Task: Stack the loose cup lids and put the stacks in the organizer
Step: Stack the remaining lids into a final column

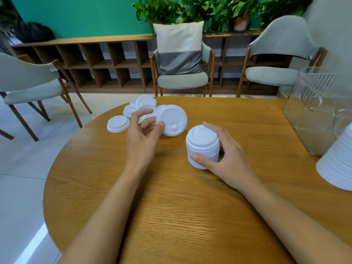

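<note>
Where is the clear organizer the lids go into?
The clear organizer stands at the far right of the table in the head view, just behind a tall white stack.

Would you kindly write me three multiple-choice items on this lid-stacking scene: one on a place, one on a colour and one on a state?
1. Where does the clear organizer stand?
A) at the right side of the table
B) on a chair seat
C) on the floor

2. What colour are the cup lids?
A) black
B) white
C) brown

3. What is the left hand doing?
A) lying flat on the table
B) pinching a single lid
C) hanging off the table edge

Answers:
1 A, it stands on the wood near the right edge.
2 B, every lid in view, loose or stacked, is white.
3 B, its thumb and fingers hold one tilted lid, while the right hand grips the stack.
</note>
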The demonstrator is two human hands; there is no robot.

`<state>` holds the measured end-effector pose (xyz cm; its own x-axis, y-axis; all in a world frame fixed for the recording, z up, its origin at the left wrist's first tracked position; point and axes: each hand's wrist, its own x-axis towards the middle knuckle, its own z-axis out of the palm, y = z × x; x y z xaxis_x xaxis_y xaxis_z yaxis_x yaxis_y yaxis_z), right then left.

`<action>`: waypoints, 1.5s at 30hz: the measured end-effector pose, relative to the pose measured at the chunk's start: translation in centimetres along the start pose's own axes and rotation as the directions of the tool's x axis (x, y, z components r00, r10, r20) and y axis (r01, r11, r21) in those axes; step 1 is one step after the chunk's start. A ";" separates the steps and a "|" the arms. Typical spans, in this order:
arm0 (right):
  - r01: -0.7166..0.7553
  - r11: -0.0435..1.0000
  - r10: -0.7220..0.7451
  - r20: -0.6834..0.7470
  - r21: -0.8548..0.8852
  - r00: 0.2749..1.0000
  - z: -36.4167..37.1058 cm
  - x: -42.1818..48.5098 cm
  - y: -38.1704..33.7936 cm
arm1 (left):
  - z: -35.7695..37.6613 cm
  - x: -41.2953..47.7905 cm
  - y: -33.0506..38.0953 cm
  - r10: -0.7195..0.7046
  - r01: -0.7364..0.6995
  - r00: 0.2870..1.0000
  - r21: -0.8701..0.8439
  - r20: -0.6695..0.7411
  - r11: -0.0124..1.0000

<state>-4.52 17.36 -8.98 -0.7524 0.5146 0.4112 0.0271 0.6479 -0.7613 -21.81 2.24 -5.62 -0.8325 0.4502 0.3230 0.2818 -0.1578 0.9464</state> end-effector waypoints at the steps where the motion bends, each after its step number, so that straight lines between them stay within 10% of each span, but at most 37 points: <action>1: -0.001 1.000 0.001 -0.003 0.005 1.000 0.0 0.0 0.0 | 0.1 0.1 0.3 -0.054 0.054 0.998 -0.051 0.016 0.997; 23: 0.076 0.997 -0.078 0.044 0.032 0.996 0.2 -0.3 -0.2 | 2.1 -1.5 0.4 0.028 -0.114 0.948 0.253 0.317 0.961; 32: 0.082 0.995 -0.086 0.066 0.060 0.994 0.2 -0.3 -0.5 | 1.5 -1.3 0.6 0.066 -0.095 0.833 0.025 0.550 0.995; 45: 0.038 0.997 -0.043 0.072 0.071 0.997 0.1 -0.4 -0.6 | 2.2 -1.9 0.7 0.074 -0.150 0.877 0.126 0.474 0.981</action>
<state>-4.34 16.74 -8.74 -0.7980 0.4449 0.4065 -0.0481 0.6253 -0.7789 -19.03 3.20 -5.58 -0.4832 0.8003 0.3550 0.4618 -0.1115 0.8800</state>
